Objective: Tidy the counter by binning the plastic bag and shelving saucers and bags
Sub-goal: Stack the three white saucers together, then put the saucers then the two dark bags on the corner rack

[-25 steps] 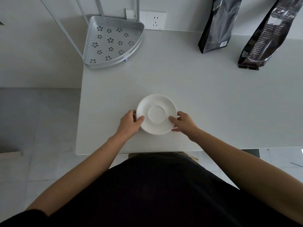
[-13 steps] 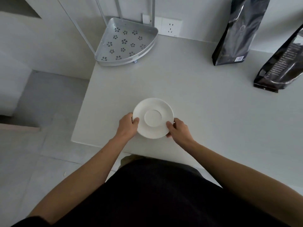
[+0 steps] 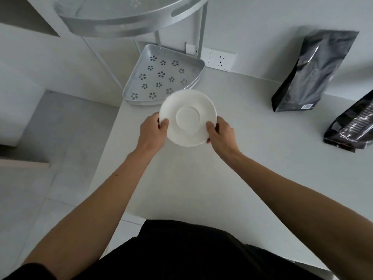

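A white saucer [image 3: 187, 118] is held above the white counter [image 3: 252, 168], its far rim overlapping the lower shelf. My left hand [image 3: 153, 132] grips its left rim and my right hand [image 3: 221, 135] grips its right rim. The silver corner rack has a perforated lower shelf [image 3: 161, 77] on the counter's far left corner and an upper shelf [image 3: 125, 19] at the top of the view. One black bag [image 3: 314, 73] stands upright against the wall at the right. A second black bag [image 3: 353, 126] leans at the right edge.
A wall socket [image 3: 222, 60] sits behind the rack. The counter's left edge drops to a tiled floor [image 3: 50, 148]. My dark clothing fills the bottom of the view.
Both hands have lifted the saucer off the counter and carried it forward toward the rack. The view has tilted up, bringing the upper shelf into sight.
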